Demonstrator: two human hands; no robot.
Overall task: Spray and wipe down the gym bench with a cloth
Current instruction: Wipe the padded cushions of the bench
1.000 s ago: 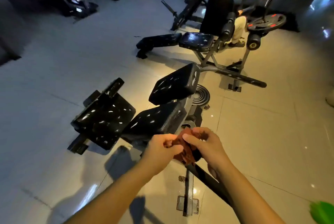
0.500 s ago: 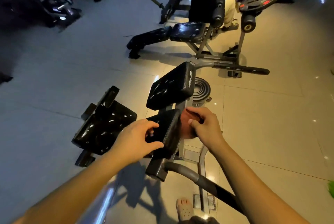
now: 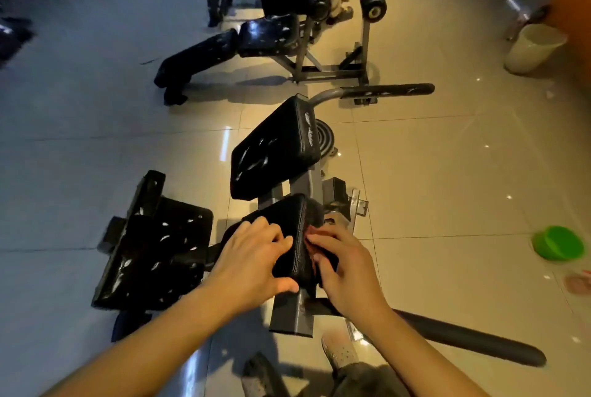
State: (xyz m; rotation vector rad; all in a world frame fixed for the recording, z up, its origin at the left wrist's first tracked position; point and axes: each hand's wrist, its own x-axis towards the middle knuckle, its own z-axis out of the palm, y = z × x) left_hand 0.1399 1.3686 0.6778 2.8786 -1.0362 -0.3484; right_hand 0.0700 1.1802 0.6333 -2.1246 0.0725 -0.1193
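As I watch the head view, left hand (image 3: pixel 252 256) grips the near pad (image 3: pixel 287 214), fingers (image 3: pixel 275 236) over top, thumb at its end | right hand (image 3: pixel 345 272) pinches the red cloth (image 3: pixel 311 231) against the pad's right flank | long axis runs away: wipe likely forward.

Head view, looking down at gym bench (image 3: pixel 307 185) on glossy tiled floor (image 3: pixel 431 172).
Left hand (image 3: pixel 256 256) grips near pad (image 3: pixel 287 220): fingers on top, thumb along front edge.
Right hand (image 3: pixel 345 272) presses reddish cloth (image 3: pixel 315 233) against pad's right side; cloth mostly hidden under fingers.
Upper pad (image 3: pixel 275 147) tilted, beyond near pad.
Wide pad (image 3: pixel 153 252) lies to left.
Second bench (image 3: pixel 224 47) farther back.
Green lid (image 3: pixel 558 242) on floor at right; white bucket (image 3: pixel 534 47) far right.
Shoe (image 3: pixel 339 350) at bottom.
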